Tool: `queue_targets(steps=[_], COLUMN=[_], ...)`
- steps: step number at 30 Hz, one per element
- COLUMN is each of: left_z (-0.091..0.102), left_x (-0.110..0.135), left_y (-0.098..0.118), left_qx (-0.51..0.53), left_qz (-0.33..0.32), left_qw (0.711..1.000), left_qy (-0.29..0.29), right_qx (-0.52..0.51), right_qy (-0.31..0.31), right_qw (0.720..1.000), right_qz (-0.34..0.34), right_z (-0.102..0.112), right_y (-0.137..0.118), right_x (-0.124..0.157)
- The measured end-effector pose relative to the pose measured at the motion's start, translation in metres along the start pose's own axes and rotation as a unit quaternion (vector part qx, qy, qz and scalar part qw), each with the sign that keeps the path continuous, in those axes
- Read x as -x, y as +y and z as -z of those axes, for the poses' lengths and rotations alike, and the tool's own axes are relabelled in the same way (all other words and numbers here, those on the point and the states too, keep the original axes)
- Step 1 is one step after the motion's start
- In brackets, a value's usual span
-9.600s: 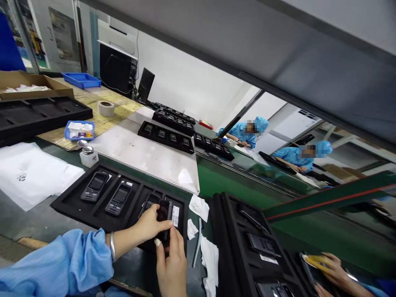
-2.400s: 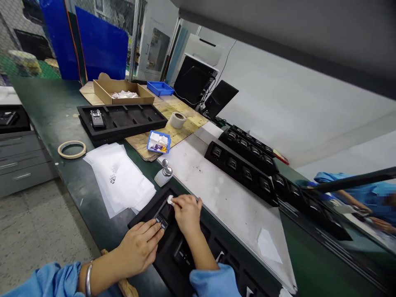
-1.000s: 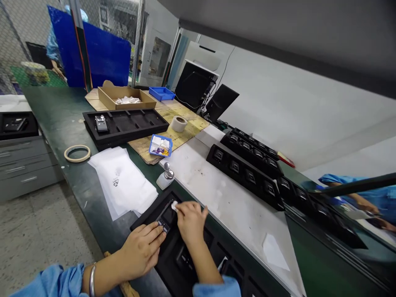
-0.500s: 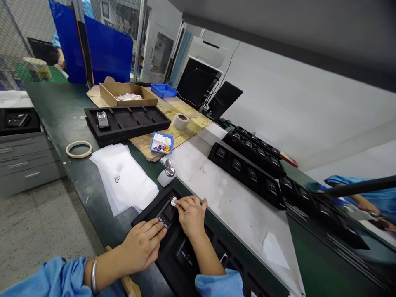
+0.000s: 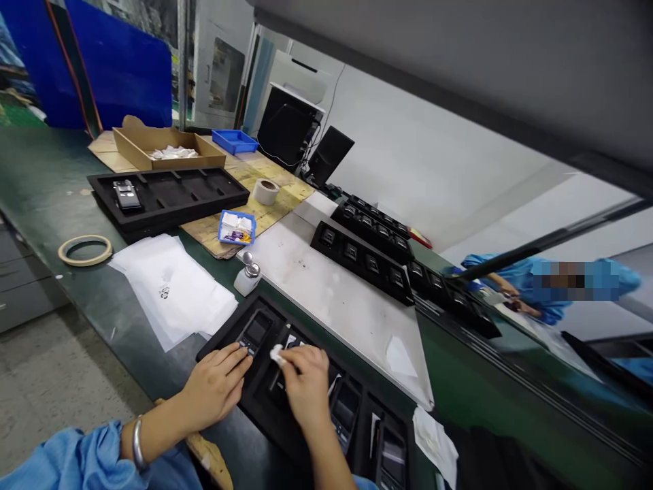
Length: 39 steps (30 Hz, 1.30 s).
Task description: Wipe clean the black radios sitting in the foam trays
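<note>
My left hand lies with fingers stretched out over the lower end of a small black handheld device. The device sits in the first compartment of a black foam tray, screen up. My right hand is closed, pinching a small crumpled white wipe between thumb and fingers. It is above the second compartment, where another device is mostly hidden under the hand. More devices, one with a dark screen, lie in the compartments to the right.
A pump bottle stands behind the tray. White sheets and a tape roll lie left. Farther back are a blue bin, another foam tray and a cardboard box. A co-worker sits at right.
My right hand with the wipe has moved right, off the first device to over the second compartment. My left hand stays at the first device. The view has turned right.
</note>
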State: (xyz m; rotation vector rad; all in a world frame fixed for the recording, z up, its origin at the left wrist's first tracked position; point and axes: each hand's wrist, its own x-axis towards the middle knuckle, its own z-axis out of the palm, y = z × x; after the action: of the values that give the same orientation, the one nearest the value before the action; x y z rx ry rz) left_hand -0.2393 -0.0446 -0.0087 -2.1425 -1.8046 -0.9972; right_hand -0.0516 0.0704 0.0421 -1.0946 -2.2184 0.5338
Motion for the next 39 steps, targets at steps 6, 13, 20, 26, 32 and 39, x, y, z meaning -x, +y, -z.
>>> queue_targets(steps=[6, 13, 20, 26, 32, 39], left_z=[-0.011, -0.025, -0.023, -0.027, -0.027, -0.026], left_x=[0.000, -0.014, -0.012, -0.011, -0.012, -0.014], left_y=[0.045, 0.070, 0.071, 0.070, 0.069, 0.067], left_qx=[0.067, 0.083, 0.094, 0.087, 0.107, 0.125], left_qz=[-0.083, -0.135, -0.102, -0.099, -0.095, -0.101], left_qw=[0.993, 0.963, 0.956, 0.954, 0.951, 0.951], left_qy=[-0.042, -0.216, -0.259, -0.270, -0.273, -0.264], right_qx=[0.022, 0.073, 0.092, 0.113, 0.082, 0.104], right_qy=[0.068, -0.070, -0.076, -0.065, -0.020, -0.038], right_qw=[0.997, 0.995, 0.993, 0.991, 0.995, 0.991], right_qz=[-0.013, -0.023, -0.025, -0.014, -0.061, -0.076], right_z=[0.047, 0.011, 0.008, 0.020, 0.022, 0.019], right_y=[0.041, 0.016, 0.029, 0.052, 0.050, 0.039], right_x=[0.041, 0.023, -0.024, -0.027, 0.028, 0.007])
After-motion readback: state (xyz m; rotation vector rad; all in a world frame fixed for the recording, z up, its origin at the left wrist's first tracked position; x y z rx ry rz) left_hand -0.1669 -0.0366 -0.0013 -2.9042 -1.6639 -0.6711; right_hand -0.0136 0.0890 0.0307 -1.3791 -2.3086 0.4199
